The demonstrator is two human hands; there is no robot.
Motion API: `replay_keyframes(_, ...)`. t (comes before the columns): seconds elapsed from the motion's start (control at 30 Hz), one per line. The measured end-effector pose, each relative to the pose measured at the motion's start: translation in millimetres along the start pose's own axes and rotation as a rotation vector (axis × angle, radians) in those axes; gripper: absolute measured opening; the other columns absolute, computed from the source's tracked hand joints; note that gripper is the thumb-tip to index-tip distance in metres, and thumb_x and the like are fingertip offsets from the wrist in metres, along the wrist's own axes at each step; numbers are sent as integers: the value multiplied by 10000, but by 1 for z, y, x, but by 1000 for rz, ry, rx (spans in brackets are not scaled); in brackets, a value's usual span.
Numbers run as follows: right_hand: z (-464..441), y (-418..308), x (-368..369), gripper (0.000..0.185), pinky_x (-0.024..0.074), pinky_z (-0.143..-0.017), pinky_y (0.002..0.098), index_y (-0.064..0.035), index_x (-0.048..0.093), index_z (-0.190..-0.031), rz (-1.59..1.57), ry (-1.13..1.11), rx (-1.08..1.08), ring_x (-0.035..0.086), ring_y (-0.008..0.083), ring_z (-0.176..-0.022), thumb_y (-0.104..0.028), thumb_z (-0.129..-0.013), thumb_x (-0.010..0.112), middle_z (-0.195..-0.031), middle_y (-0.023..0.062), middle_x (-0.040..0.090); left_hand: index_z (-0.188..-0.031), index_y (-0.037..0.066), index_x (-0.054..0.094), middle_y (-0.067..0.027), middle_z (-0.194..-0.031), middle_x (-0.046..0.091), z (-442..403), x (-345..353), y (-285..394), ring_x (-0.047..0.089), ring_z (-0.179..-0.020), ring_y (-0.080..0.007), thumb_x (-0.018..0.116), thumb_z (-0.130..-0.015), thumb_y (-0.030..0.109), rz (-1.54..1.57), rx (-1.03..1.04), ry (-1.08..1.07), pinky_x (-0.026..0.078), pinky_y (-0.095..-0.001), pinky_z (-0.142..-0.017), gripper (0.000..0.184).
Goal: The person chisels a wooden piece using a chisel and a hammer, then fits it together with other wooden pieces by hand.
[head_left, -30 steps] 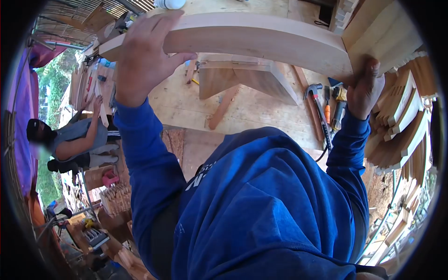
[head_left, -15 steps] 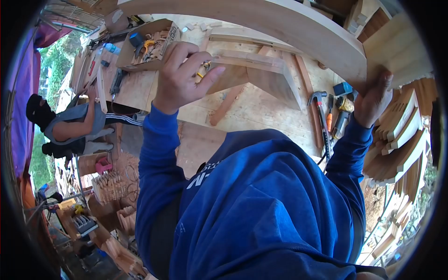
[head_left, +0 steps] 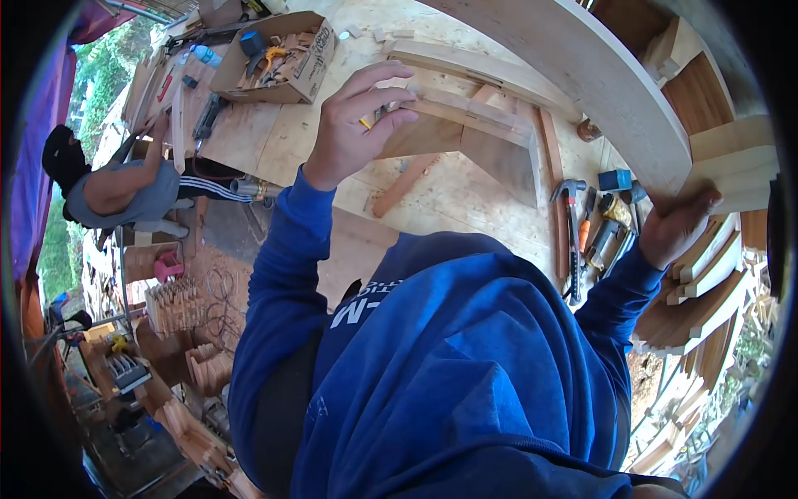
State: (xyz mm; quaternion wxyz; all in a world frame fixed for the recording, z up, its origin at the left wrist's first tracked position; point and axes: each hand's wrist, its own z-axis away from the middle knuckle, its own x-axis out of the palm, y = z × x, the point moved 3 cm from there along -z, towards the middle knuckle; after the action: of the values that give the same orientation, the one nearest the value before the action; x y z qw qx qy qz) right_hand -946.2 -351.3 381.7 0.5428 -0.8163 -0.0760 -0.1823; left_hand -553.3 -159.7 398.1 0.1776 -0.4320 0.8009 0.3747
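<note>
Upper centre, the left hand (head_left: pixel 347 133) hovers half-open near the wooden frame (head_left: pixel 490 121); right of frame, the right hand (head_left: pixel 675 233) apparently grips the curved beam (head_left: pixel 600 76).

Purple sheet (head_left: pixel 37 158) beside sunlit green foliage (head_left: pixel 108 96).

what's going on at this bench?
The wearer's right hand holds the near end of a curved beam. The left hand is off it, fingers loosely curled in the air. Behind that hand, an angled wood piece lies on the bench, with a hammer to its right. Far left, a co-worker has a hand at a wood strip.
</note>
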Motion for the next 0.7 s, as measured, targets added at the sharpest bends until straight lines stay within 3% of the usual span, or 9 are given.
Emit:
replay_keyframes(0.07, 1, 0, 2, 708, 462, -1019, 426, -83, 375, -1433, 35, 21, 3, 516, 249, -1231, -574, -941, 508, -1353, 113, 498, -1043, 16, 693, -121, -1186, 642, 3, 2, -6, 585, -1165, -251, 780, -741, -8, 146, -118, -88, 496, -343, -936, 315)
replay_keyframes(0.2, 4, 8, 12, 689, 463, -1019, 429, -62, 407, -1410, 35, 31, -13, 531, 253, -1213, -562, -947, 511, -1319, 112, 526, -1207, -12, 587, -143, -1231, 613, 9, 16, -23, 598, -1134, -219, 764, -802, 41, 581, -207, -15, 489, -332, -946, 445)
replay_keyframes(0.3, -4, 29, 12, 592, 565, -846, 392, -21, 524, -1303, 57, 17, 41, 616, 239, -1073, -508, -967, 523, -1217, 109, 589, -1259, -29, 505, -134, -1224, 594, 6, 24, -21, 598, -1084, -165, 751, -853, 132, 499, -183, -132, 478, -288, -929, 501)
replay_keyframes(0.33, -6, 37, 17, 566, 585, -760, 380, -24, 536, -1290, 79, 0, 78, 641, 234, -1007, -490, -970, 530, -1184, 101, 603, -1232, -16, 525, -124, -1191, 604, 12, 29, -21, 593, -1069, -175, 750, -859, 210, 511, -323, -149, 468, -286, -918, 491)
replay_keyframes(0.43, -2, 49, 59, 533, 565, -789, 329, 32, 566, -1250, 105, -104, 87, 657, 203, -941, -401, -945, 625, -1140, 109, 641, -1206, 3, 543, -104, -1128, 606, 23, 46, -22, 578, -1034, -174, 729, -879, 307, 571, -460, -86, 441, -269, -902, 484)
replay_keyframes(0.57, -30, 123, 89, 583, 544, -759, 337, 38, 570, -1260, -5, -140, 440, 647, 203, -972, -416, -909, 675, -1178, 103, 633, -1206, 20, 542, -60, -1028, 574, 28, 55, -23, 543, -953, -125, 693, -907, 332, 605, -454, 35, 405, -230, -871, 458)
replay_keyframes(0.63, -45, 163, 98, 711, 473, -911, 437, -3, 568, -1296, 226, -164, 615, 589, 207, -1107, -542, -849, 692, -1246, 94, 612, -1195, 22, 547, -42, -955, 563, 28, 57, -22, 504, -842, -101, 709, -897, 326, 628, -424, 74, 426, -237, -777, 455)
replay_keyframes(0.67, -52, 184, 102, 711, 473, -911, 437, -3, 568, -1296, 228, -191, 619, 589, 207, -1106, -542, -849, 692, -1246, 94, 612, -1195, 22, 547, -42, -955, 563, 27, 55, -20, 504, -842, -101, 709, -897, 326, 617, -434, 97, 426, -237, -777, 455)
replay_keyframes(0.7, -57, 209, 103, 769, 379, -987, 493, -31, 566, -1312, 257, -198, 710, 537, 209, -1178, -607, -815, 684, -1285, 86, 597, -1216, 25, 531, -47, -1012, 560, 26, 54, -17, 516, -901, -110, 700, -901, 343, 599, -400, 73, 426, -240, -810, 478)
